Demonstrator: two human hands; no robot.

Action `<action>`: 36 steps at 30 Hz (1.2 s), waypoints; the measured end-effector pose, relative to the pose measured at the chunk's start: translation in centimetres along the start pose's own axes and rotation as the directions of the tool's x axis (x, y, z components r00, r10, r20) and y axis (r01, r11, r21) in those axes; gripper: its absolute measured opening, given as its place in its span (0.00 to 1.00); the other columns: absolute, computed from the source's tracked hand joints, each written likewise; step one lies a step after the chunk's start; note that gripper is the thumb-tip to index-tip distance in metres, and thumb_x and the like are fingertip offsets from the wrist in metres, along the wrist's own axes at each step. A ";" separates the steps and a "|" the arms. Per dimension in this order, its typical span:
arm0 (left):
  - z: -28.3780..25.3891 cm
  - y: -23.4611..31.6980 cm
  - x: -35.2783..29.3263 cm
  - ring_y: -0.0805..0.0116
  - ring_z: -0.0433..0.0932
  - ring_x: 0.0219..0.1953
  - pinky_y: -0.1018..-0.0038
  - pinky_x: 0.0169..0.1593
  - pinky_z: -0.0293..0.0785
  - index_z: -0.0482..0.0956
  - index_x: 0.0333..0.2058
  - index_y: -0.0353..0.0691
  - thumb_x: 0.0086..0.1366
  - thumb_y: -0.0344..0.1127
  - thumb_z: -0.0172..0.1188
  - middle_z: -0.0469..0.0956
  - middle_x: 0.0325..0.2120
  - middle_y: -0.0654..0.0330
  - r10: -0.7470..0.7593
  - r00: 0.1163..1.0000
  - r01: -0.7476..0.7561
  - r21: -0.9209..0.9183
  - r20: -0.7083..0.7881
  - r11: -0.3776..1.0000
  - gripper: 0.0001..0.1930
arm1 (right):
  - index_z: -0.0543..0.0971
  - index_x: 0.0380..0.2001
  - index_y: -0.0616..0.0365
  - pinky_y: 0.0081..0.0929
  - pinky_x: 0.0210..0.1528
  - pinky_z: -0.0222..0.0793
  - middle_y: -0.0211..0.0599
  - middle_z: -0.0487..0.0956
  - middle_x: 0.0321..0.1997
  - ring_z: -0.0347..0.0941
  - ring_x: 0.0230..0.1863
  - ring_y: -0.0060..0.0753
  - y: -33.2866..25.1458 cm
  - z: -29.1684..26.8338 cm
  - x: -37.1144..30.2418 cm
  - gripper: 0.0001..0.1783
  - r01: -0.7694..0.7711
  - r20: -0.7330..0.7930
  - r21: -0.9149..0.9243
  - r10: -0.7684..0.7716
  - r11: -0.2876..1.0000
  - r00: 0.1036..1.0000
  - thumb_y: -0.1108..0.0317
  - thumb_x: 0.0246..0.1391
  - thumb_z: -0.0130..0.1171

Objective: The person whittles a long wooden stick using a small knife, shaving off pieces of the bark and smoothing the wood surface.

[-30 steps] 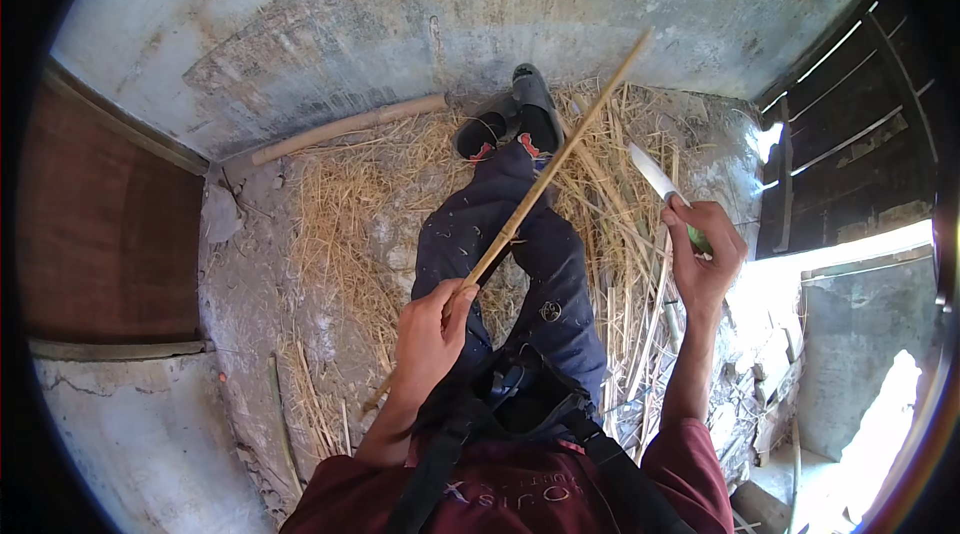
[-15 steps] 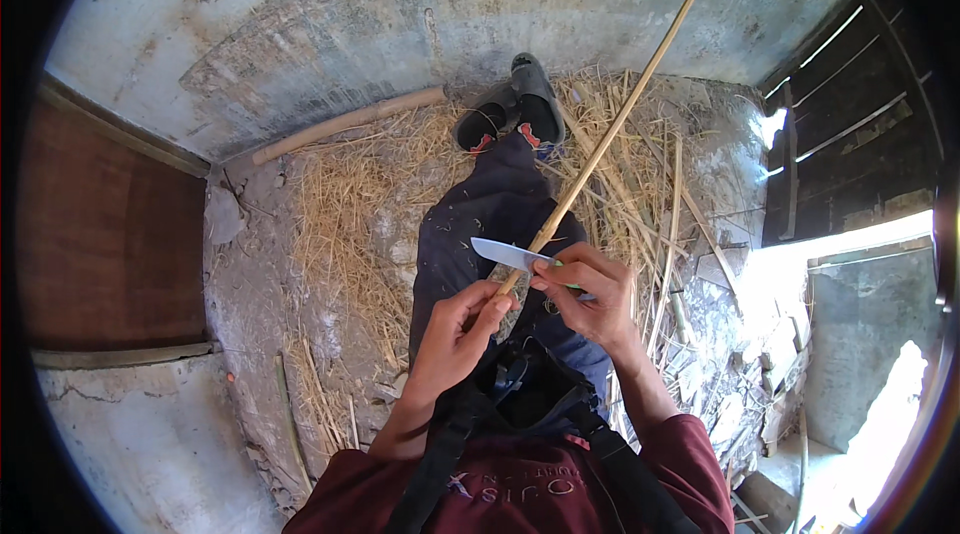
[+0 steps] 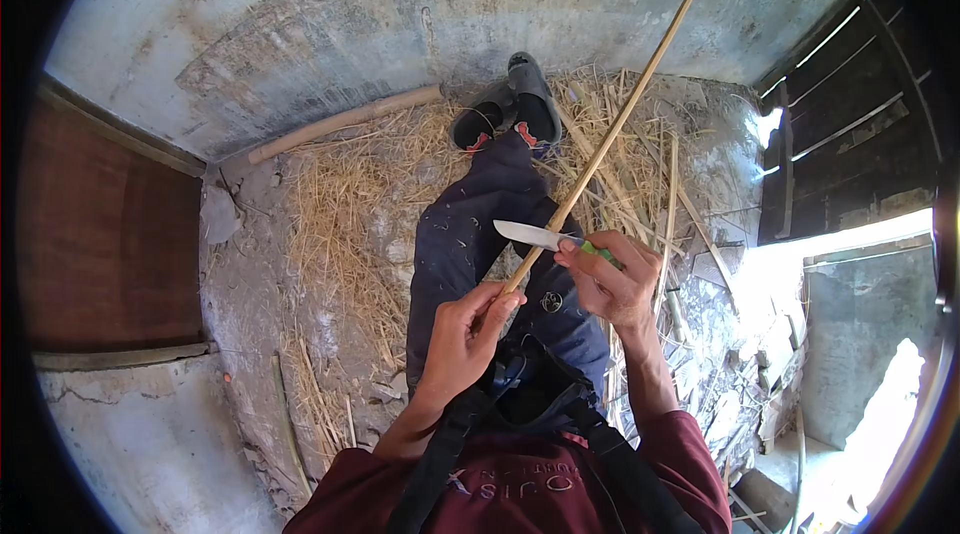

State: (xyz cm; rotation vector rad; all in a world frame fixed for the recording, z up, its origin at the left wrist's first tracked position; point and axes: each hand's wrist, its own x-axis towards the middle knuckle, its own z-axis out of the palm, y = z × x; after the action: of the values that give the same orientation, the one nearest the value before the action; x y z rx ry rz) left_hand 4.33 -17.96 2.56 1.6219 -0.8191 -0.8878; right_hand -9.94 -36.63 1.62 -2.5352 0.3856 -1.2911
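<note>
A long, thin bamboo stick [image 3: 625, 112] slants from my lap up toward the far right, its far end in front of the wall. My left hand [image 3: 465, 334] is closed on the stick's near end, thumb along the top. In my right hand [image 3: 618, 279] is a knife [image 3: 528, 234] with a pale blade and a green handle, mostly covered by my fingers. The blade lies across the stick a little beyond my left hand, its tip pointing left. My legs in dark trousers [image 3: 455, 229] are stretched out beneath, with shavings on the cloth.
Pale shavings [image 3: 345, 199] cover the floor on both sides of my legs. A thick bamboo pole [image 3: 345, 122] lies along the far wall [image 3: 330, 44]. Split bamboo strips [image 3: 671, 204] and broken rubble [image 3: 755, 374] are on the right. A brown wooden panel [image 3: 110, 234] stands left.
My right hand and the knife have moved to the right and slightly up along the stick. My left hand keeps its hold on the near end, almost unmoved.
</note>
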 end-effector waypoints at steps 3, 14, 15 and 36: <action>-0.3 0.5 -0.4 0.83 0.60 0.20 0.77 0.25 0.55 0.86 0.42 0.34 0.76 0.36 0.62 0.69 0.17 0.70 0.013 0.998 -0.004 0.140 -0.062 0.990 0.11 | 0.83 0.28 0.54 0.27 0.22 0.68 0.35 0.79 0.25 0.74 0.20 0.28 2.9 -0.4 -1.8 0.07 -0.007 -0.068 -0.341 -0.018 0.940 0.997 0.75 0.51 0.74; -4.7 -6.7 -1.0 0.84 0.60 0.21 0.77 0.25 0.56 0.83 0.38 0.37 0.81 0.40 0.54 0.63 0.17 0.72 -0.112 0.982 0.131 0.124 -0.150 0.984 0.15 | 0.83 0.42 0.57 0.27 0.50 0.76 0.40 0.85 0.51 0.82 0.50 0.26 6.3 -6.4 -1.6 0.07 -0.623 0.029 0.292 0.645 0.725 0.764 0.71 0.61 0.70; -4.3 -6.1 -0.4 0.85 0.60 0.21 0.78 0.25 0.56 0.83 0.39 0.37 0.82 0.41 0.53 0.63 0.17 0.73 -0.120 0.984 0.129 0.064 -0.128 0.990 0.15 | 0.84 0.44 0.58 0.25 0.49 0.75 0.40 0.86 0.50 0.82 0.48 0.25 5.3 -4.4 -2.4 0.10 -0.591 0.114 0.349 0.594 0.727 0.797 0.74 0.59 0.71; -0.7 -2.4 0.0 0.87 0.57 0.21 0.80 0.24 0.51 0.87 0.48 0.38 0.80 0.37 0.57 0.64 0.18 0.76 -0.023 0.999 0.026 0.099 -0.038 0.995 0.12 | 0.89 0.34 0.48 0.29 0.20 0.66 0.27 0.79 0.25 0.76 0.20 0.29 1.6 1.8 -0.2 0.08 -0.189 0.250 0.253 0.125 0.949 0.960 0.69 0.49 0.77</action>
State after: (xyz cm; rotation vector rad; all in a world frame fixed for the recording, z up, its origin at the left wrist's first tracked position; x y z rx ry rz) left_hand 5.08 -17.19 0.31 1.7340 -0.8306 -0.8427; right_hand -8.76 -37.78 -0.14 -2.3312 0.3257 -0.9073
